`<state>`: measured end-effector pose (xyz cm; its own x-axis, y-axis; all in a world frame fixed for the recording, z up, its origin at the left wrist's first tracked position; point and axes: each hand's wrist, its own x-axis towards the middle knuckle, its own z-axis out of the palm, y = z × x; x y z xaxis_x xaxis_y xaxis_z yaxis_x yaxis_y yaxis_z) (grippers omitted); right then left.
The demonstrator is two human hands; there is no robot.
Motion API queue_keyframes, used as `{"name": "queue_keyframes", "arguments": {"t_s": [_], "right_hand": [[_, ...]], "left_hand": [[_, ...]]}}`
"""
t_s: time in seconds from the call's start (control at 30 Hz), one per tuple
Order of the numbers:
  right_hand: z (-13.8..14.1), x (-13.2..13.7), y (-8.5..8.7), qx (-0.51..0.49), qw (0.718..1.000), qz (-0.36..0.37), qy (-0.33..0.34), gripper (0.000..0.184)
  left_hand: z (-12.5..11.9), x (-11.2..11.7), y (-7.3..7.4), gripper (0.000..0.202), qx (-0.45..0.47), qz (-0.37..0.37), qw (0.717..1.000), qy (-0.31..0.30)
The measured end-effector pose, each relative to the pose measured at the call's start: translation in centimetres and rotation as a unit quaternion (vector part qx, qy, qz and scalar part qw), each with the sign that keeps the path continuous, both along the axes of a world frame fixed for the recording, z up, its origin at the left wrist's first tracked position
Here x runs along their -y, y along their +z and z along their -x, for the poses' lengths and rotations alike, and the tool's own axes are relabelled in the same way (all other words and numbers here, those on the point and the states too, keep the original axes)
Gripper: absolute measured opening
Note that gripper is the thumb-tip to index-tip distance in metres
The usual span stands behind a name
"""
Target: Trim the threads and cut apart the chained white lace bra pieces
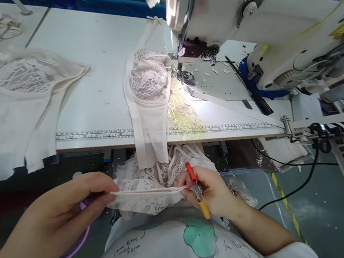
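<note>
My left hand [72, 212] pinches one end of the edge of a white lace bra piece [150, 196], drawn out straight in front of my body. At the edge's other end, my right hand [209, 189] grips it between thumb and fingers. Also in my right hand is a small tool [198, 192] with a red end, a metal middle and an orange end; its exact kind I cannot make out. Above my hands, a lace bra cup with a wing [148, 86] lies beside the needle area and hangs over the table edge.
A JUKI sewing machine [258, 18] stands at the right, with black-handled tweezers [253, 89] on its bed. Another bra piece [31, 79] lies left, partly over the table edge. A printed ruler [97, 134] runs along the front. A clear bin [260, 181] sits below right.
</note>
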<state>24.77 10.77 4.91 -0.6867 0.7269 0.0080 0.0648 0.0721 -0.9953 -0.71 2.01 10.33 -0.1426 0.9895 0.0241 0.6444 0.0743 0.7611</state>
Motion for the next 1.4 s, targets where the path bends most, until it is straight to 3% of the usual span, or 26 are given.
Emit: {"name": "queue_keyframes", "arguments": {"t_s": [0.1, 0.23, 0.33, 0.43, 0.6, 0.8, 0.93, 1.0, 1.13, 1.3, 1.4], "right_hand": [[0.0, 0.2, 0.1, 0.016, 1.0, 0.003, -0.004, 0.011], [0.3, 1.0, -0.4, 0.023, 0.999, -0.006, -0.04, 0.008], [0.2, 1.5, -1.5, 0.012, 0.997, -0.011, -0.081, 0.01], [-0.1, 1.8, -2.6, 0.046, 0.996, -0.02, -0.067, 0.012], [-0.2, 2.0, -2.6, 0.076, 0.993, 0.002, -0.088, 0.013], [0.8, 1.8, -0.6, 0.085, 0.995, 0.005, -0.06, 0.005], [1.4, 1.5, 0.5, 0.138, 0.985, -0.101, 0.0, 0.032], [1.8, 1.5, 0.4, 0.145, 0.976, -0.158, 0.036, 0.031], [2.5, 1.9, -0.4, 0.116, 0.967, -0.224, 0.036, 0.003], [2.6, 2.0, -0.8, 0.124, 0.969, -0.206, 0.061, 0.008], [2.7, 1.9, -0.4, 0.101, 0.961, -0.252, 0.062, 0.009]], "left_hand": [[-0.7, -0.3, 0.7, 0.015, 0.021, 0.006, 1.0, -0.022], [-0.8, -0.1, 0.9, 0.016, 0.07, 0.084, 0.993, -0.04], [-1.0, 0.2, 0.8, 0.011, 0.159, 0.12, 0.98, -0.015], [-1.4, 0.5, 0.7, 0.007, 0.226, 0.123, 0.966, 0.032], [-1.6, 0.6, 0.5, 0.008, 0.28, 0.12, 0.952, 0.039], [-1.7, 0.7, 0.9, 0.011, 0.252, 0.134, 0.957, 0.057], [-1.8, 0.4, 0.8, 0.012, 0.227, 0.128, 0.965, 0.037], [-1.8, 0.2, 0.8, 0.012, 0.211, 0.123, 0.969, 0.033], [-1.8, 0.2, 0.8, 0.012, 0.17, 0.109, 0.979, 0.038], [-1.4, 0.6, 0.9, 0.011, 0.123, 0.079, 0.989, 0.012], [-1.2, 0.7, 0.7, 0.012, 0.12, 0.065, 0.991, 0.002]]}}
